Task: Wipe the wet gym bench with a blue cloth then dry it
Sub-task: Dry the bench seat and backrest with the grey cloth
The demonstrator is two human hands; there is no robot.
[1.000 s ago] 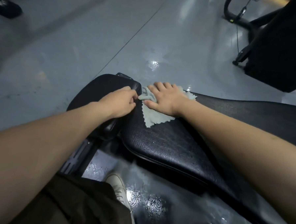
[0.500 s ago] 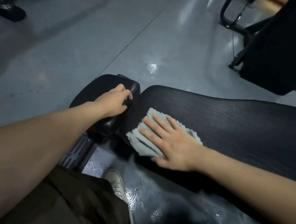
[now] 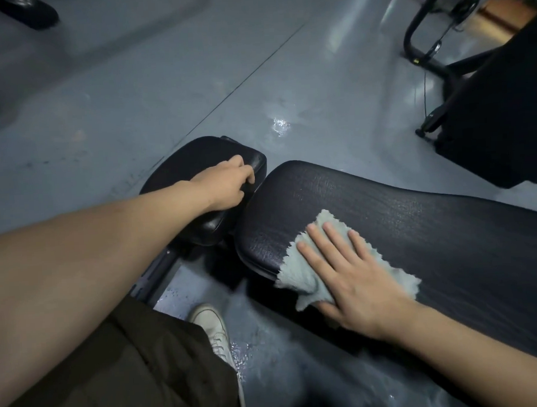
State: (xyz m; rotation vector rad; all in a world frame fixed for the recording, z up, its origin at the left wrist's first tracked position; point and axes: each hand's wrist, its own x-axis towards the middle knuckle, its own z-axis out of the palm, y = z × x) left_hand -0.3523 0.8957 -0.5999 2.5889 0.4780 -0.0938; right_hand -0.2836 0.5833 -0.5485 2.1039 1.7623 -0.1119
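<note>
While the wiping goes on, the wet bench (image 3: 417,226) looks only partly cleaned, and drying comes after.
One blue cloth (image 3: 308,272) lies on the near edge of the long pad, pressed flat under the spread right hand (image 3: 355,279). One left hand (image 3: 225,183) curls over the small pad (image 3: 196,157). Two hands, two pads, one cloth, one white shoe (image 3: 211,327). Water shines on the floor (image 3: 192,82).

No text, label, brand, number or sign can be read anywhere in the view. The black textured vinyl pad of the gym bench (image 3: 417,226) carries no print, the pale blue cloth with zigzag edges (image 3: 308,272) is plain, and the white canvas shoe (image 3: 211,326) shows no logo.
</note>
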